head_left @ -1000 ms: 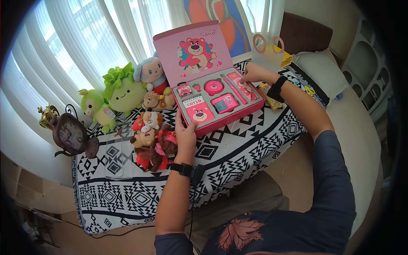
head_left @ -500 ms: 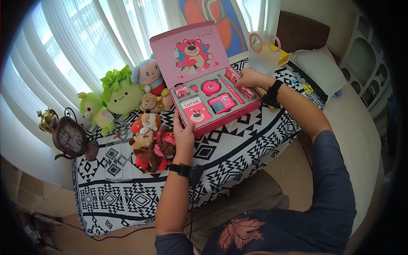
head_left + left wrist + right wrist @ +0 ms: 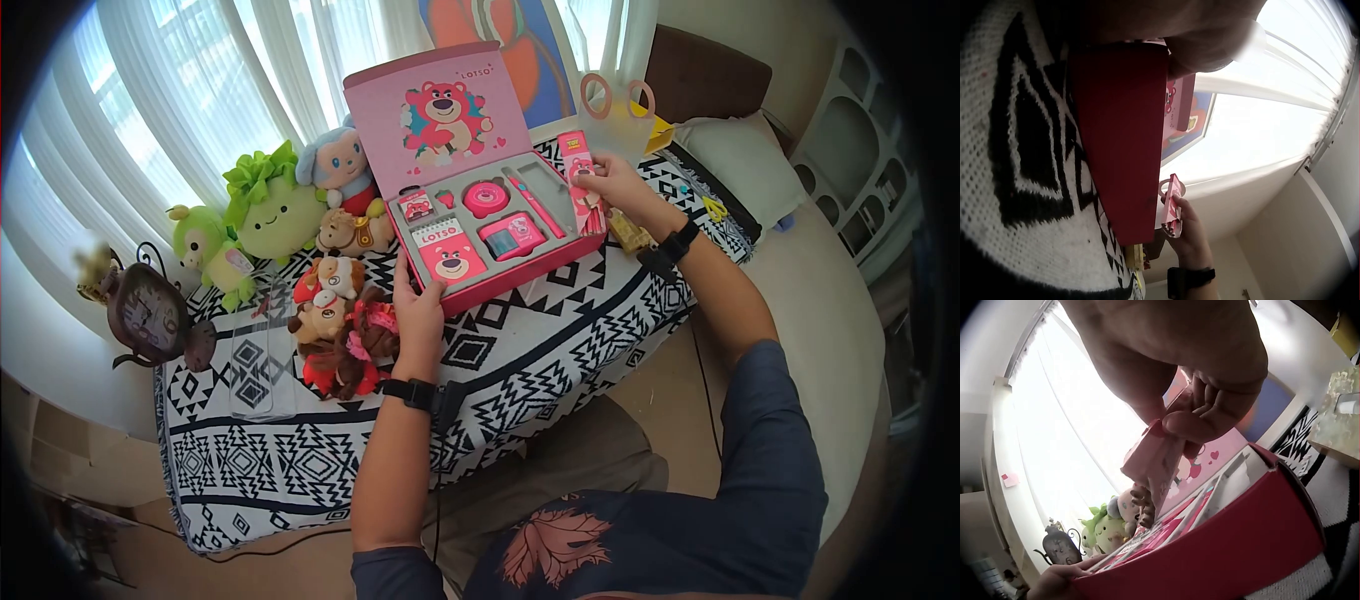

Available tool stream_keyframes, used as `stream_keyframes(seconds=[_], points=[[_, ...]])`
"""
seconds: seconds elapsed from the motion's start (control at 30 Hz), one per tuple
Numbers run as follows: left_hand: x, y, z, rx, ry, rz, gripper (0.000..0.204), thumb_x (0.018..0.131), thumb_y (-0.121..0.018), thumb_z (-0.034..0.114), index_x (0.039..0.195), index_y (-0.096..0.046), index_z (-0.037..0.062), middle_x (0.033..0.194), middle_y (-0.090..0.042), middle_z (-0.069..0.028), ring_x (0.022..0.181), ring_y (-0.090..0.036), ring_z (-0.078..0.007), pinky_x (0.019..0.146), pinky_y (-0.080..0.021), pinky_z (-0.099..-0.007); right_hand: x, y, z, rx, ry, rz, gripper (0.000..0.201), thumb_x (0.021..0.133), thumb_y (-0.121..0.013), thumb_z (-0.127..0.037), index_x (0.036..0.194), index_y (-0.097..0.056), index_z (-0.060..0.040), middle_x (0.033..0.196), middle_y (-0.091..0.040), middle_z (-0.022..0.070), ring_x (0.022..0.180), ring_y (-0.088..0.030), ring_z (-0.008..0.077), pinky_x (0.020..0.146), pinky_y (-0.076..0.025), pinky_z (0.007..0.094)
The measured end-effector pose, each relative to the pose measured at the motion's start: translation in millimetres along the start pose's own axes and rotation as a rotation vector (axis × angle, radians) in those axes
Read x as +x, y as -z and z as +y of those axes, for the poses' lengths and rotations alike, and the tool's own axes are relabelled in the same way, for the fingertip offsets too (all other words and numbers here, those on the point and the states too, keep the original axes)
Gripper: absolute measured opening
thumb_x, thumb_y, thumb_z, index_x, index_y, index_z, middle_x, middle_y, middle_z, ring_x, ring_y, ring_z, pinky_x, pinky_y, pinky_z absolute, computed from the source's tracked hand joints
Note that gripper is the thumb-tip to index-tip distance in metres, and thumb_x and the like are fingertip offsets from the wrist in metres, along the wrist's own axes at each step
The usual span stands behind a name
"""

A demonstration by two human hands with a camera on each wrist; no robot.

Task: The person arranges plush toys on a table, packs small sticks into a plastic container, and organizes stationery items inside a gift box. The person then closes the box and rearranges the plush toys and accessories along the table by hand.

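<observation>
An open pink stationery gift box (image 3: 520,271) rests on the patterned cloth, its printed lid raised at the back. My left hand (image 3: 419,322) grips the front left corner, thumb over the rim. With fingers and thumb, my right hand (image 3: 624,190) pinches a slim pink pencil box (image 3: 573,150), raised and tilted above the right end of the tray; brown pencil ends show at its lower opening in the right wrist view. Still in the grey insert lie a spiral notepad (image 3: 451,258), a round pink case (image 3: 486,197), a pink pen (image 3: 537,208) and a small pink case (image 3: 511,238).
Plush toys (image 3: 270,210) stand along the curtain, with several smaller ones left of the gift box. A dark clock (image 3: 150,310) and a clear plastic cover (image 3: 260,375) lie further left. A translucent bag (image 3: 612,125) and yellow scissors (image 3: 715,208) are at the right.
My right hand has drawn the pencil box up out of its slot at the right of the insert. The left hand keeps its grip on the gift box's corner.
</observation>
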State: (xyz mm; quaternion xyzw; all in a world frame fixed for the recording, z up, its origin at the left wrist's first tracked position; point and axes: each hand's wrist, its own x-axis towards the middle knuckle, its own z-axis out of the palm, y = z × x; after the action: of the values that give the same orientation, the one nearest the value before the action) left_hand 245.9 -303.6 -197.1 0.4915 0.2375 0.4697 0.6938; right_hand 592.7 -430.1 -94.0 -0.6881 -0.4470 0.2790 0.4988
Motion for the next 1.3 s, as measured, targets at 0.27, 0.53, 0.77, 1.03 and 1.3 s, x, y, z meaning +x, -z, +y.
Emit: stream_keyframes(seconds=[0.27,0.53,0.77,1.03,1.3], points=[[-0.4,-0.7,0.0,-0.002,0.000,0.011,0.077,0.091,-0.058,-0.013,0.163,-0.032,-0.0049,0.146,-0.060,-0.0158,0.126,-0.064,-0.0205,0.108,-0.051,-0.0328,-82.9,-12.5,-3.4,-0.323,0.265,0.227,0.052,0.103,-0.063,-0.014,0.147,-0.039,0.0005,0.104,-0.076,0.0123,0.090,-0.075,0.0177,0.080,-0.060,0.0334],[-0.4,-1.4,1.9,0.013,0.005,0.021,0.080,0.089,-0.059,-0.013,0.164,-0.034,-0.0009,0.144,-0.062,-0.0144,0.122,-0.066,-0.0191,0.102,-0.055,-0.0316,-97.0,-20.6,-16.0,-0.459,0.376,0.248,0.053,0.101,-0.067,-0.018,0.143,-0.043,0.0033,0.095,-0.076,0.0146,0.083,-0.076,0.0234,0.076,-0.060,0.0380],[-1.0,-1.7,5.0,0.027,-0.003,0.019,0.079,0.089,-0.061,-0.012,0.163,-0.033,-0.0057,0.147,-0.059,-0.0159,0.126,-0.063,-0.0205,0.107,-0.051,-0.0324,-87.2,-14.0,3.4,-0.631,0.444,0.217,0.047,0.098,-0.071,-0.017,0.136,-0.051,0.0028,0.089,-0.074,0.0208,0.077,-0.075,0.0351,0.073,-0.059,0.0422],[-0.9,-2.1,4.5,0.058,-0.015,0.034,0.079,0.090,-0.062,-0.011,0.163,-0.033,-0.0060,0.145,-0.060,-0.0172,0.124,-0.065,-0.0205,0.105,-0.053,-0.0328,-84.8,-16.0,-2.2,-0.423,0.468,0.309,0.050,0.097,-0.074,-0.020,0.137,-0.053,0.0021,0.095,-0.075,0.0150,0.081,-0.075,0.0271,0.077,-0.058,0.0375],[-2.2,-8.7,6.6,0.061,-0.188,0.119,0.080,0.090,-0.068,-0.007,0.162,-0.033,-0.0051,0.147,-0.058,-0.0161,0.132,-0.059,-0.0216,0.114,-0.046,-0.0365,-83.0,-23.0,-12.4,-0.448,0.495,0.350,0.042,0.096,-0.074,-0.020,0.129,-0.060,0.0023,0.089,-0.073,0.0135,0.072,-0.070,0.0216,0.069,-0.056,0.0358]])
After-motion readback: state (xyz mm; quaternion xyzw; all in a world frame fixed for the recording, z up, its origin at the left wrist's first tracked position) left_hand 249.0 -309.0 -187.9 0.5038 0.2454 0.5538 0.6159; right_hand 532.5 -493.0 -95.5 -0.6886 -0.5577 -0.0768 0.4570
